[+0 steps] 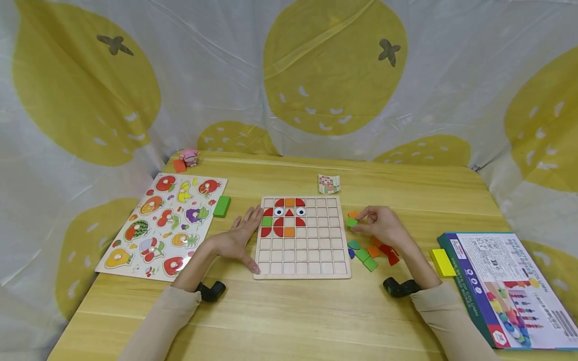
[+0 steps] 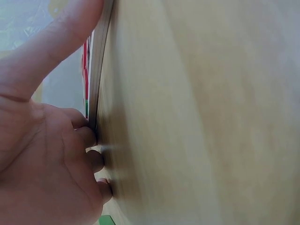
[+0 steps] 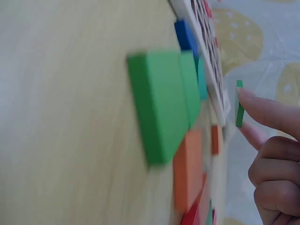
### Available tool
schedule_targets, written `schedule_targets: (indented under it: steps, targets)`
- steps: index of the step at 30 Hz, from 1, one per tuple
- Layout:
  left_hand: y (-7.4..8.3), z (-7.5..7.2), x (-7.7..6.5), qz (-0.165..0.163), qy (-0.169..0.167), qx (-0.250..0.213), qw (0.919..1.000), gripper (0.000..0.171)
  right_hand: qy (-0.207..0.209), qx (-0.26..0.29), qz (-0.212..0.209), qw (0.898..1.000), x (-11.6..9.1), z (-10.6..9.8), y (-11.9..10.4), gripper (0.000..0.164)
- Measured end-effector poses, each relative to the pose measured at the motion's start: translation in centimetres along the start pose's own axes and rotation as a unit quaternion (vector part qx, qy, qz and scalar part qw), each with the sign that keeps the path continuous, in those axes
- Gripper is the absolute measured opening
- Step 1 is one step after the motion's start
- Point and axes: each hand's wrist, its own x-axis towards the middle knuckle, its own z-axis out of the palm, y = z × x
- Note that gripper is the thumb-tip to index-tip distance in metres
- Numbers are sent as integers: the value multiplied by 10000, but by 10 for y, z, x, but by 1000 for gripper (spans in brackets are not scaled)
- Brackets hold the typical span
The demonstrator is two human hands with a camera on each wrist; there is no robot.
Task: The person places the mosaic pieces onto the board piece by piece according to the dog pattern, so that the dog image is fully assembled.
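Observation:
A wooden grid board (image 1: 320, 255) lies mid-table, its upper left cells filled with red, orange and green tiles and two eye tiles (image 1: 300, 212). Spread along the board's left edge, my left hand (image 1: 232, 241) touches it with thumb and fingers; the left wrist view shows the palm (image 2: 47, 159) beside the edge. My right hand (image 1: 383, 228) pinches a green square tile (image 1: 351, 222) between thumb and finger, just right of the board. In the right wrist view that green tile (image 3: 239, 110) is raised above the table. Loose green tiles (image 1: 365, 258) and orange and red ones lie beneath this hand.
A fruit puzzle board (image 1: 149, 245) and a green block (image 1: 222, 206) are on the left. Behind the grid stands a small pattern card (image 1: 329, 184). A yellow block (image 1: 443, 263) and a box (image 1: 510, 291) lie right. A pink figurine (image 1: 189, 157) sits far left.

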Motion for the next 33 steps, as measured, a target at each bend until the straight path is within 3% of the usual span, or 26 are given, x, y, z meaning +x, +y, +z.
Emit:
schedule_targets:
  steps: [9,17,22,33]
  targets:
    - [-1,0,-1,-4,33,11,10000,148,-548,690,-70,9961,15,44,-46,29]
    - [0,-1,-1,44,33,-47,10000,147,-407,391,-46,9984,30,83,-72,28]
    - [1,0,0,41,11,-48,10000,147,-370,380,26,9986,30,85,-75,28]
    - [2,-1,-1,7,-27,-31,10000,147,-159,455,258,9985,40,67,-63,27]
